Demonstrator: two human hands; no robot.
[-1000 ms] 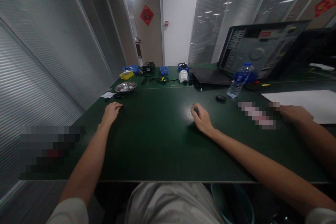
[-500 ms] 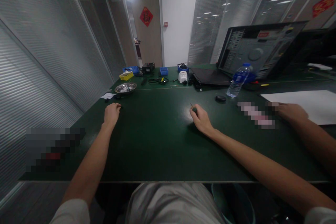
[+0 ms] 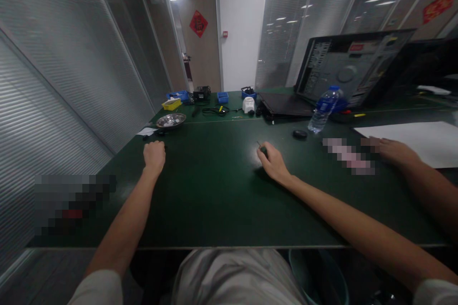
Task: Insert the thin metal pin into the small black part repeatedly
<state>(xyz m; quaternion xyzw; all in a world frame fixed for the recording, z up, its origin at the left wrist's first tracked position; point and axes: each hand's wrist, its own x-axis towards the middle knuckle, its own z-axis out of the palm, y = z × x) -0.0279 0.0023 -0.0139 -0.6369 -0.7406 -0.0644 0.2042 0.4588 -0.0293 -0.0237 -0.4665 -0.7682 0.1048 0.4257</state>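
My right hand (image 3: 272, 161) is closed around a small screwdriver (image 3: 264, 149), its dark handle in my fist and its thin shaft pointing up and left. That hand rests over the middle-right of the green table. My left hand (image 3: 155, 156) is a closed fist over the left part of the table, knuckles up; whatever it may hold is hidden, though a dark speck shows by its fingers. Just beyond it are a shiny metal dish (image 3: 171, 121) with small parts in it and a white paper (image 3: 147, 131).
A water bottle (image 3: 324, 109) and a black mouse (image 3: 299, 134) stand right of my right hand. Another person's hand (image 3: 399, 152) lies by a white sheet (image 3: 415, 133). Behind are an opened computer case (image 3: 343, 69), a black panel (image 3: 284, 104), cables (image 3: 215, 111) and a yellow tray (image 3: 171, 104).
My left hand has rolled knuckles-up and shifted slightly right, so the dark bit at its fingers is now mostly hidden. My right hand stays nearly still with the screwdriver.
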